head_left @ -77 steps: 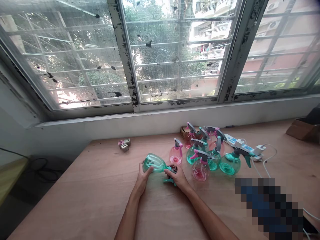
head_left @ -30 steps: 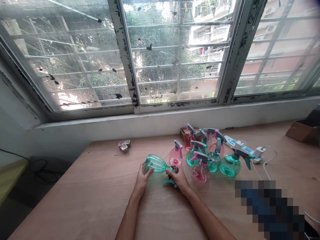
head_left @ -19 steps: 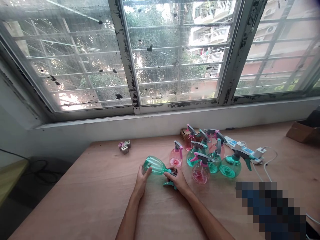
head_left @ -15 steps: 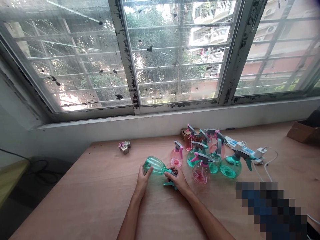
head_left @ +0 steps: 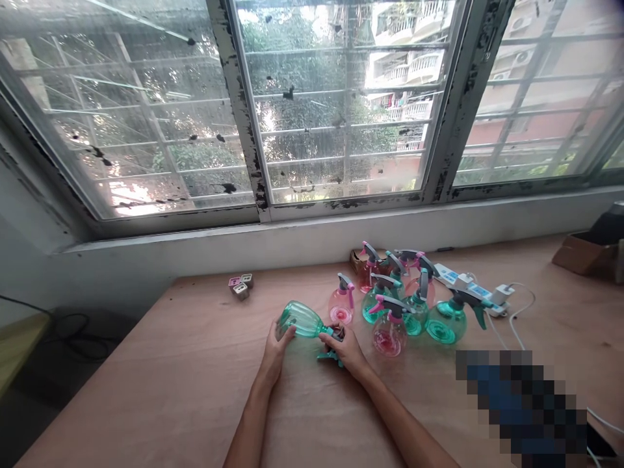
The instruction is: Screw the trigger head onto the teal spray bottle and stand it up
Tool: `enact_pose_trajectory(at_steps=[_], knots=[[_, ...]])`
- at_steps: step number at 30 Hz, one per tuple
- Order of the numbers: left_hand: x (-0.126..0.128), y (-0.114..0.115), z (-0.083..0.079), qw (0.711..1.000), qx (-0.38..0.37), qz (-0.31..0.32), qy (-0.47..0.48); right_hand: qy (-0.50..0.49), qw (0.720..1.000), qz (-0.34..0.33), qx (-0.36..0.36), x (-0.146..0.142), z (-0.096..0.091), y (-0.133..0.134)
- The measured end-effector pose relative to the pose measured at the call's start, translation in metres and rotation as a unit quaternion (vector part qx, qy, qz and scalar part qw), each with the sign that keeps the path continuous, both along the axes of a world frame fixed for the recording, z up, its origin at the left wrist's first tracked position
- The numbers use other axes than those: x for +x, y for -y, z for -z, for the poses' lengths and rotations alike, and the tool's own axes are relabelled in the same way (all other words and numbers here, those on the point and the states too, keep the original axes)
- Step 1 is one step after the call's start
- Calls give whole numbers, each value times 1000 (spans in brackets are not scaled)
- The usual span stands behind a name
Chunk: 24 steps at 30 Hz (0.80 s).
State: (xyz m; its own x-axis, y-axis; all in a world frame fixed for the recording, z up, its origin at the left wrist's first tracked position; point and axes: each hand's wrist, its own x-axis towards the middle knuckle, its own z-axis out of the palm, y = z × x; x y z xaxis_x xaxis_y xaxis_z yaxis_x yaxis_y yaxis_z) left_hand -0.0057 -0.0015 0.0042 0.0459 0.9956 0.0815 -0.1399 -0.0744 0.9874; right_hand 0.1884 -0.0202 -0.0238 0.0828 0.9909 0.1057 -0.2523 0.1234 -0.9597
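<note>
A clear green spray bottle (head_left: 303, 320) lies tipped on its side between my hands, its base to the left and its neck to the right. My left hand (head_left: 277, 348) is closed round the base end. The fingers of my right hand (head_left: 348, 351) grip the grey and teal spray head (head_left: 331, 359) at the neck, partly hiding it. Just beyond stands a pink spray bottle (head_left: 340, 305), and right of my right hand is another pink spray bottle (head_left: 389, 337) with a grey and pink head.
Several green and pink spray bottles cluster on the wooden table (head_left: 195, 383), among them a large green one (head_left: 446, 323). Behind them lies a white power strip (head_left: 472, 290) with cables. Small blocks (head_left: 240, 290) sit at the back left; a cardboard box (head_left: 587, 257) stands far right.
The view has shifted slightly, so everything appears a little further left. Both hands keep the same hold on the green spray bottle.
</note>
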Motion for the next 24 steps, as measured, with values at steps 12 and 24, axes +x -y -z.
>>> enact_pose_trajectory(at_steps=[12,24], knots=[[-1,-1,0,999,0,33,22,-21,1000,18,-8,2,-3,-2],[-1,-1,-1,1000,-3,11,-8,-15,1000,2,-3,0,5,-4]])
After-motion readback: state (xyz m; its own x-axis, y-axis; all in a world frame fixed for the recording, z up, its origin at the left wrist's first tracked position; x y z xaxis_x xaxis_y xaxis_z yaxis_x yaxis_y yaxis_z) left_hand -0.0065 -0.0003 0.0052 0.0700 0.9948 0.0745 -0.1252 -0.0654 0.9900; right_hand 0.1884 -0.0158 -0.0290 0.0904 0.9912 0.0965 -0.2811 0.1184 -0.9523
